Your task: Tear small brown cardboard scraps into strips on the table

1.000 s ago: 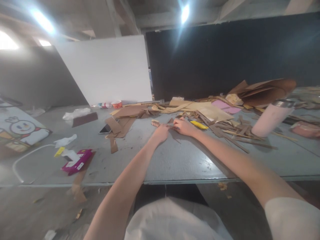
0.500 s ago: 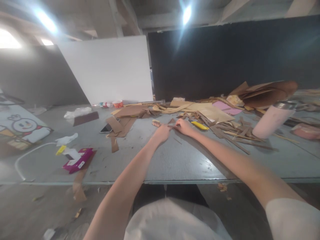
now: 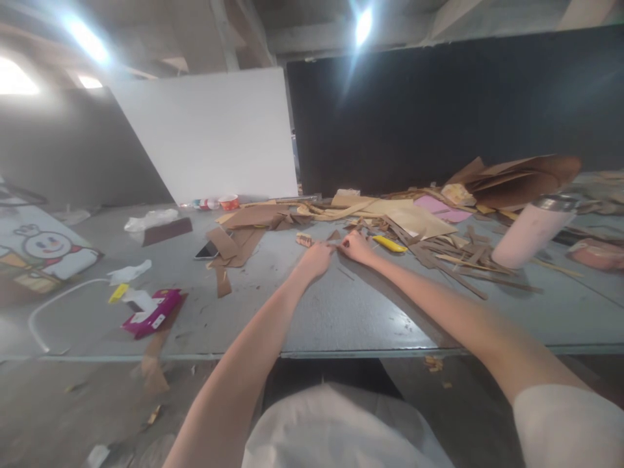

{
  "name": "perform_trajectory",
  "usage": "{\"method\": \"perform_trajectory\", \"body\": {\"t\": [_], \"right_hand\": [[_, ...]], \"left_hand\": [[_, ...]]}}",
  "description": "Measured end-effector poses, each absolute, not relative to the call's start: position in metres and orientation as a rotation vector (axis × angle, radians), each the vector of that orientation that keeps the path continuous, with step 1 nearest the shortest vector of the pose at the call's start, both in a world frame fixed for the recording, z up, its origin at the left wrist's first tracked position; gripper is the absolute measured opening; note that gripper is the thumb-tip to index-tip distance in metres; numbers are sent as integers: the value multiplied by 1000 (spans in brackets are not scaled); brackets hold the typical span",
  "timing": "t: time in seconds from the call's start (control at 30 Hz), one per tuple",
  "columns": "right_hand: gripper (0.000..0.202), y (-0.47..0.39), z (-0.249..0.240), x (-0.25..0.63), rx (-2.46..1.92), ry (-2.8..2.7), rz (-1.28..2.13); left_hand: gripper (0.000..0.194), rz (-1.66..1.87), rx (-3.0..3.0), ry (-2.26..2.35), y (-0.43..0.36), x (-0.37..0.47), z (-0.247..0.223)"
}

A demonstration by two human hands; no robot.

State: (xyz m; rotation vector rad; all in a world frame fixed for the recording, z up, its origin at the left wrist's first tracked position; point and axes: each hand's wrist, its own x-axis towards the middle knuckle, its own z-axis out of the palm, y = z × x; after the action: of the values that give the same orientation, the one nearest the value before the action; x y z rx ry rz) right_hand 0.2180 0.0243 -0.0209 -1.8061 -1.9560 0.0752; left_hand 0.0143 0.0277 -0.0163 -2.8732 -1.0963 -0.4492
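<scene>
Resting on the grey table, the left hand and right hand lie close together at twelve o'clock from the body, fingertips meeting around a thin brown strip, probably so each steadies one end; how firmly they grip it, one cannot tell. A yellow tool lies near the right hand's three o'clock, seemingly kept within reach, while loose brown strips heap farther out that way, perhaps pushed aside for working room.
</scene>
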Motion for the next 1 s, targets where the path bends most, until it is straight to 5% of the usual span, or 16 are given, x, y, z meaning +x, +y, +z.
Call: {"method": "perform_trajectory", "body": {"t": [0.7,1.0], "right_hand": [[18,10,-13,221,-1579,-2107,-70],[51,25,-10,249,-1316,-2443,-30]], "left_hand": [[49,-329,-2812,-1122,18,15,-13],[54,-333,-2830,-1097,19,15,-12]]}}
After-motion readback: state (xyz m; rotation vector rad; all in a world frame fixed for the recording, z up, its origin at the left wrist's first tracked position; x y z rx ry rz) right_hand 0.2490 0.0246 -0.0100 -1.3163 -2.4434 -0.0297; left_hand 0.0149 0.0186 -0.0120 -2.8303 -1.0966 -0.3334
